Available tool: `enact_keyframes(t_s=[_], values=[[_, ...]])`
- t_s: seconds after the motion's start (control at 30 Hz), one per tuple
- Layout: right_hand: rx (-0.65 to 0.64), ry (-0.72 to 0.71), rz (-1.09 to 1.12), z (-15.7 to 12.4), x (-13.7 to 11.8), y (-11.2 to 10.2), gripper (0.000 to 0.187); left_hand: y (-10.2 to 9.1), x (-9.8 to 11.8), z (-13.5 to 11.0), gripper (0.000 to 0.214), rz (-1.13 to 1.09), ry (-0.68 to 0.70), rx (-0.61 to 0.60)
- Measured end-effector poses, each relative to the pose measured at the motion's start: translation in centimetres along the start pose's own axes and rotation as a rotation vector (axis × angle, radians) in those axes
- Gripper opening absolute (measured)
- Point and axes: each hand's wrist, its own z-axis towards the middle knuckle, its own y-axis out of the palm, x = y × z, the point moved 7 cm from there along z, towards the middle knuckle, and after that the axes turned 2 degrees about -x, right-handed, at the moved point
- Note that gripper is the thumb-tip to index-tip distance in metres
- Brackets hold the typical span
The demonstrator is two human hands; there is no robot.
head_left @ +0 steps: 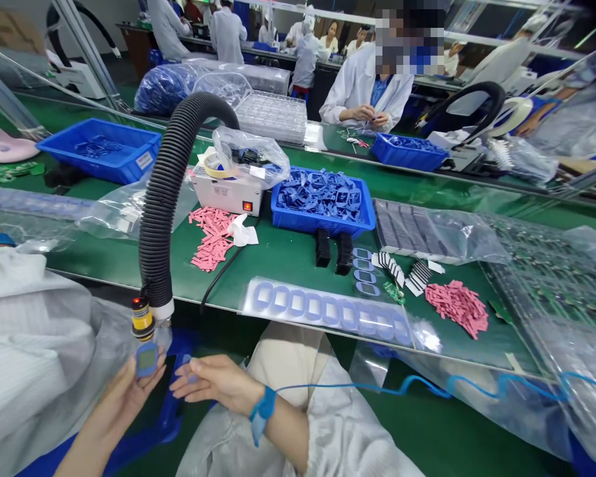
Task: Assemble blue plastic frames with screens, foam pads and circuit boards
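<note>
My left hand [124, 397] is low at the near left, its fingers pinched on a small blue framed part [146, 359] held just under the nozzle [143, 319] of a black ribbed hose [166, 179]. My right hand [218, 381] reaches in from the right with fingers loosely curled, touching a small translucent piece [189, 368] next to the part. A blue wrist strap [263, 409] with a coiled blue cord [412, 387] is on my right wrist.
A clear strip of blue rings [328, 311] lies on the green bench edge. Behind it stand a blue bin of blue frames [322, 199], pink chip piles [459, 306] [211, 235], a white box with a lit switch [228, 192], and bagged trays [551, 278]. A co-worker's sleeve [24, 318] is at the left; people work across the line.
</note>
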Motion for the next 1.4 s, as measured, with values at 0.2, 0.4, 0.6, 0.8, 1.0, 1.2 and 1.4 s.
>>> enact_keyframes(t_s=[0.2, 0.4, 0.6, 0.8, 1.0, 1.2, 1.4], values=[[0.059, -0.074, -0.010, -10.3, -2.6, 0.4, 0.048, 5.4, -2.4, -0.5, 0.037, 0.073, 0.004, -0.058], [0.233, -0.520, -0.150, -18.5, -8.1, -2.1, 0.048, 8.0, -5.2, -4.3, 0.031, 0.125, -0.049, -0.089], [0.424, -0.665, -0.023, -23.7, -11.8, -4.1, 0.050, 18.2, -10.9, -12.0, 0.024, 0.113, -0.314, -0.505], [0.176, -0.768, 0.335, -25.6, -13.9, -2.3, 0.032, 26.5, -13.2, -17.2, 0.019, -0.017, -0.381, -0.744], [0.240, -0.858, 0.296, -28.3, -14.6, -3.3, 0.031, 28.9, -16.1, -18.9, 0.024, -0.085, -0.484, -0.765], [0.324, -0.918, 0.246, -29.7, -14.7, -4.6, 0.029, 29.4, -17.7, -19.3, 0.028, -0.117, -0.525, -0.703], [0.195, -0.900, 0.376, -29.4, -14.7, -4.0, 0.031, 29.2, -18.0, -19.2, 0.027, -0.105, -0.566, -0.651]])
